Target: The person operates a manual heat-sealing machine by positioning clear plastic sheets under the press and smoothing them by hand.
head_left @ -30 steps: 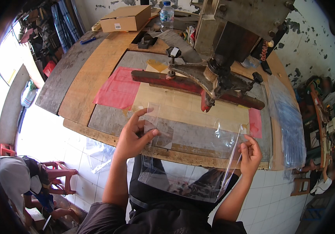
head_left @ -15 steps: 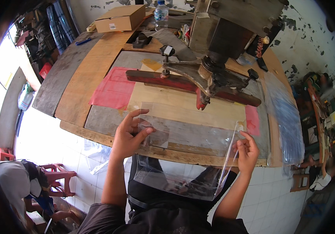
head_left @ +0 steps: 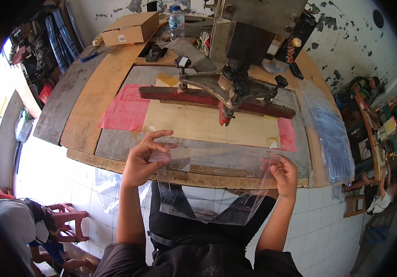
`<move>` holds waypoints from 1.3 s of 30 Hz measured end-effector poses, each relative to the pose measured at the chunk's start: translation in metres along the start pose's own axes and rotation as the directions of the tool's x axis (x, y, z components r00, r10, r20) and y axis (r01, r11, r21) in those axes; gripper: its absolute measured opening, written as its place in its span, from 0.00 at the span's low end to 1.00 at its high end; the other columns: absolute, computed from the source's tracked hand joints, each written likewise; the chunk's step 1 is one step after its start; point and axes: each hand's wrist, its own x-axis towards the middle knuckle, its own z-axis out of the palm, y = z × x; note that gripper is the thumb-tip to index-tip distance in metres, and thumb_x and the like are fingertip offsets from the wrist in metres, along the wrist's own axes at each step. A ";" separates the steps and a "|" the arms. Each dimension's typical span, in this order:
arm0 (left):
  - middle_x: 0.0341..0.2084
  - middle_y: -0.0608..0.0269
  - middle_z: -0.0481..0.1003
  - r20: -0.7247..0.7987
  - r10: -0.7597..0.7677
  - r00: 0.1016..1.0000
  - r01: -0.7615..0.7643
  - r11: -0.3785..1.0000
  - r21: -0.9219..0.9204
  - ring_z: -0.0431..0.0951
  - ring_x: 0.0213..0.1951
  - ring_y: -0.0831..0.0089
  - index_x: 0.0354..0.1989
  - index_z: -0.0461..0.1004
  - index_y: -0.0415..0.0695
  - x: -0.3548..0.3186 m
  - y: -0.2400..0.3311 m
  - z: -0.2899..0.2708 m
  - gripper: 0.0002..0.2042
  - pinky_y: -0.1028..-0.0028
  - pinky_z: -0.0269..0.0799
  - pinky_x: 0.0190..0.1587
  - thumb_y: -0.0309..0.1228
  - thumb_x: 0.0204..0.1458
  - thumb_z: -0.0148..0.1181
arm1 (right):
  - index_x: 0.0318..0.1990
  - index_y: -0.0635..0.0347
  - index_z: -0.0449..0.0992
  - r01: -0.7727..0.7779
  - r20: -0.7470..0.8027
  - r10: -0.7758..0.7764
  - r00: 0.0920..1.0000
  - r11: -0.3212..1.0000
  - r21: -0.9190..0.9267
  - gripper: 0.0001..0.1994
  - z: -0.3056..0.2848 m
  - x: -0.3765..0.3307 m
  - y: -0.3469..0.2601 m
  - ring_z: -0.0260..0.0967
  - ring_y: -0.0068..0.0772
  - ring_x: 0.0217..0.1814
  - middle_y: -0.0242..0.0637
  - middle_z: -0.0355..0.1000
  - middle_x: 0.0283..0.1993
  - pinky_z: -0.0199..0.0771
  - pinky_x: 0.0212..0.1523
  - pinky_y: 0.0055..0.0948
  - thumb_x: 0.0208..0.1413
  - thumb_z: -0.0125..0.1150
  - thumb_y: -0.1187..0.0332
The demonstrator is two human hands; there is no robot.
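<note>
A clear plastic sheet [head_left: 207,198] hangs between my hands over the table's front edge and my lap. My left hand [head_left: 145,159] pinches its upper left corner between thumb and fingers. At the opposite corner, my right hand [head_left: 280,173] grips the sheet with thumb and bent fingers. Beyond the sheet stands a press head with a dark red bar [head_left: 212,101], a little above a cream-coloured pad [head_left: 198,122]. Pink sheets [head_left: 124,107] lie at both ends of the pad. The sheet's outline is hard to make out against the grey plate [head_left: 115,145].
Stacked clear plastic sheets [head_left: 330,143] lie on the table's right side. A cardboard box [head_left: 130,30] and a water bottle [head_left: 176,23] stand at the back. One person [head_left: 16,221] sits low at the left by a red stool [head_left: 69,221]; other people are at the far right.
The sheet, held in both hands, has been turned flatter, and its right edge no longer stands up. The table and press appear shifted slightly left and up as the view moved.
</note>
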 end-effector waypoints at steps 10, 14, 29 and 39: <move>0.71 0.47 0.69 0.101 0.022 0.995 -0.022 1.000 0.001 0.78 0.66 0.59 0.52 0.80 0.39 0.002 0.000 -0.007 0.13 0.66 0.79 0.61 0.18 0.59 0.68 | 0.60 0.67 0.79 -0.127 0.137 0.109 0.985 0.982 0.137 0.27 0.008 -0.003 -0.012 0.84 0.40 0.48 0.51 0.84 0.52 0.83 0.50 0.37 0.67 0.70 0.51; 0.67 0.47 0.73 0.015 -0.083 0.996 0.083 0.996 -0.013 0.81 0.61 0.65 0.62 0.73 0.39 0.001 -0.009 -0.006 0.20 0.71 0.78 0.59 0.25 0.62 0.68 | 0.59 0.64 0.81 -0.074 0.059 0.068 0.996 0.993 0.095 0.26 0.002 -0.006 -0.002 0.84 0.43 0.49 0.50 0.84 0.51 0.84 0.50 0.38 0.65 0.72 0.50; 0.42 0.57 0.86 0.098 -0.107 0.989 0.110 0.994 -0.019 0.85 0.49 0.71 0.68 0.71 0.35 -0.007 -0.001 0.000 0.29 0.68 0.78 0.57 0.33 0.61 0.74 | 0.53 0.65 0.83 0.078 0.007 -0.080 0.997 0.983 0.169 0.24 0.007 -0.013 0.005 0.84 0.51 0.55 0.51 0.84 0.51 0.86 0.56 0.49 0.64 0.74 0.51; 0.39 0.49 0.88 -0.037 -0.084 0.996 0.085 0.995 0.045 0.87 0.46 0.66 0.33 0.85 0.32 -0.012 -0.006 -0.003 0.15 0.67 0.81 0.51 0.36 0.62 0.73 | 0.39 0.67 0.86 0.059 -0.016 -0.059 0.998 0.998 0.004 0.22 0.009 -0.009 -0.003 0.83 0.38 0.40 0.49 0.85 0.40 0.79 0.40 0.32 0.65 0.71 0.51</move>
